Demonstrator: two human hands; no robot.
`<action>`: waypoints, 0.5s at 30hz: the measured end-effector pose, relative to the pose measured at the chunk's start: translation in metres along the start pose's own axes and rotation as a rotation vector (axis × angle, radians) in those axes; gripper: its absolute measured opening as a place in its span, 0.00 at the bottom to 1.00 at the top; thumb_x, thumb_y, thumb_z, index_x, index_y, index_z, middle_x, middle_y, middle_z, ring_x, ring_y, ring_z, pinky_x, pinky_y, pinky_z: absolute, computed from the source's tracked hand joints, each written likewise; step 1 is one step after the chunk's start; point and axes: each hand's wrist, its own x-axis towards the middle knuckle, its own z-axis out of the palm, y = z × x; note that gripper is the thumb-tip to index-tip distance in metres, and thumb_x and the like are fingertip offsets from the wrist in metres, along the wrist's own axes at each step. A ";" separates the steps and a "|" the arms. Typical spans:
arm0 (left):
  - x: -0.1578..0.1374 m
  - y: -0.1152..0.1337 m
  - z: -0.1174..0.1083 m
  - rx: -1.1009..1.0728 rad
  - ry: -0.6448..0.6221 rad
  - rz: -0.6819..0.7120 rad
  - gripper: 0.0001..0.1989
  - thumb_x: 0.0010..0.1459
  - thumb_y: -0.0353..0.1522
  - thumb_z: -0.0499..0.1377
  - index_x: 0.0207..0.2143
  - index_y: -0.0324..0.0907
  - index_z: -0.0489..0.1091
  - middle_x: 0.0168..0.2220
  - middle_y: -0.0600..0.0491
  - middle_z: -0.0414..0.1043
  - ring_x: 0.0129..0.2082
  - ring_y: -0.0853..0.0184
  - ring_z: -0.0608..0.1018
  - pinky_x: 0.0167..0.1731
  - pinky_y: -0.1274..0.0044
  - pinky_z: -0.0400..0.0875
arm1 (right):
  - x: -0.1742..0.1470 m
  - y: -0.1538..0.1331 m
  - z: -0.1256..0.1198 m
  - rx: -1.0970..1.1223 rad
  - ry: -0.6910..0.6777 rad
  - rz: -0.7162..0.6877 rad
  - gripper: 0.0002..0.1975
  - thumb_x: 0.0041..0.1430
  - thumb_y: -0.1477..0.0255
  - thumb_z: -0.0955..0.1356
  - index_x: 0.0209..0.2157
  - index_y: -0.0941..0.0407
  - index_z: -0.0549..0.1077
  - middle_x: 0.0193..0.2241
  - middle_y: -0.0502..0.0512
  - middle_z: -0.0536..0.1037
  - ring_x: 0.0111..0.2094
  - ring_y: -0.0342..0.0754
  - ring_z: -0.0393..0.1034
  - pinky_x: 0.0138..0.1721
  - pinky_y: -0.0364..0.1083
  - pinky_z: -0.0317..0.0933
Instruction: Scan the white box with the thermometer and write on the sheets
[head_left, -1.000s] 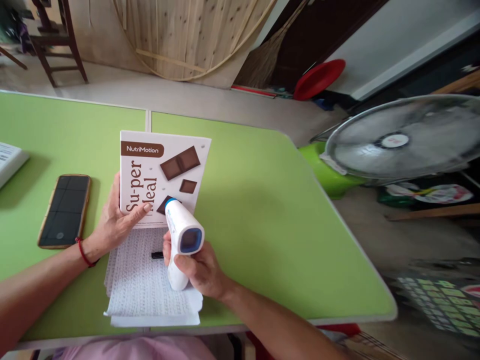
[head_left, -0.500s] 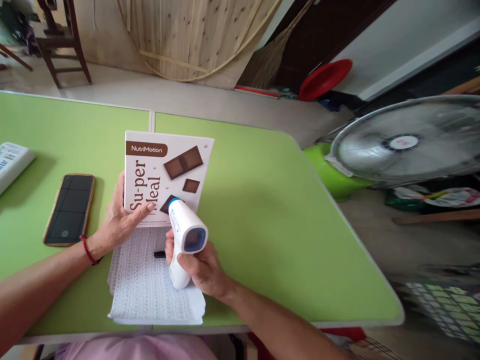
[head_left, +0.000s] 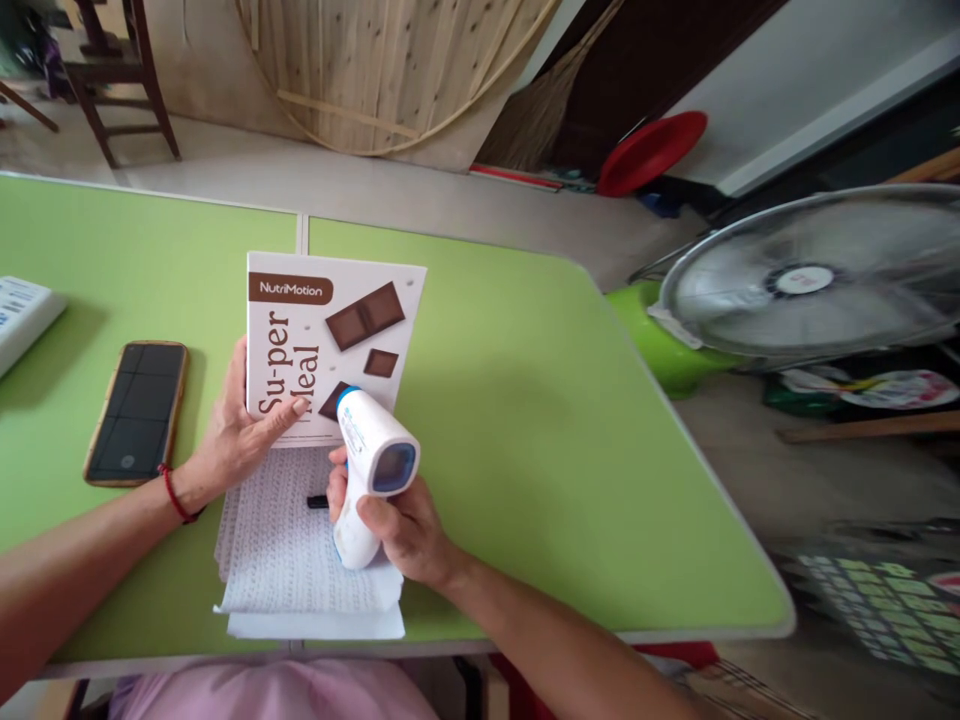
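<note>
My left hand grips a white box by its lower left side, thumb across the front. The box reads "NutriMotion Su-per Meal" and shows pieces of chocolate. In my right hand is a white and blue infrared thermometer, held by its handle. Its blue front end is in front of the box's lower right part, and its screen faces me. I cannot tell whether the two touch. Below lie sheets of paper covered in writing. A black pen on them is partly hidden by my right hand.
A smartphone lies left of my left hand on the green table. Farther left is a white object, cut off by the frame. A large fan stands beyond the table's right edge, and a wooden chair is at the far left.
The thermometer has tilted slightly in my right hand, its handle end shifting a little left. My left hand keeps its hold on the box. The whole view has shifted slightly.
</note>
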 end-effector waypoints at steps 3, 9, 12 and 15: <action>-0.001 -0.003 -0.001 0.020 0.013 -0.011 0.35 0.55 0.39 0.66 0.61 0.47 0.54 0.50 0.45 0.69 0.52 0.53 0.74 0.51 0.61 0.74 | 0.000 0.000 0.000 0.024 -0.004 0.015 0.19 0.54 0.57 0.70 0.42 0.54 0.68 0.25 0.49 0.70 0.24 0.42 0.64 0.25 0.45 0.60; -0.001 -0.002 -0.002 0.024 0.003 -0.018 0.33 0.55 0.39 0.66 0.59 0.45 0.56 0.49 0.45 0.70 0.51 0.53 0.74 0.51 0.60 0.73 | 0.000 -0.001 0.001 0.049 0.003 0.042 0.19 0.53 0.57 0.71 0.41 0.54 0.68 0.25 0.49 0.70 0.23 0.42 0.63 0.23 0.44 0.60; 0.000 0.001 -0.002 0.011 -0.004 -0.022 0.32 0.54 0.39 0.66 0.57 0.44 0.58 0.48 0.45 0.71 0.51 0.53 0.75 0.51 0.61 0.74 | 0.000 0.001 0.001 0.060 0.011 0.035 0.21 0.53 0.58 0.71 0.44 0.54 0.68 0.25 0.49 0.70 0.24 0.42 0.64 0.24 0.45 0.61; 0.001 0.007 -0.003 -0.036 -0.017 -0.048 0.31 0.52 0.39 0.67 0.56 0.43 0.59 0.47 0.45 0.72 0.49 0.53 0.76 0.47 0.62 0.76 | -0.001 -0.001 0.000 0.020 0.004 0.012 0.20 0.53 0.59 0.71 0.44 0.54 0.69 0.26 0.49 0.71 0.24 0.42 0.64 0.25 0.45 0.61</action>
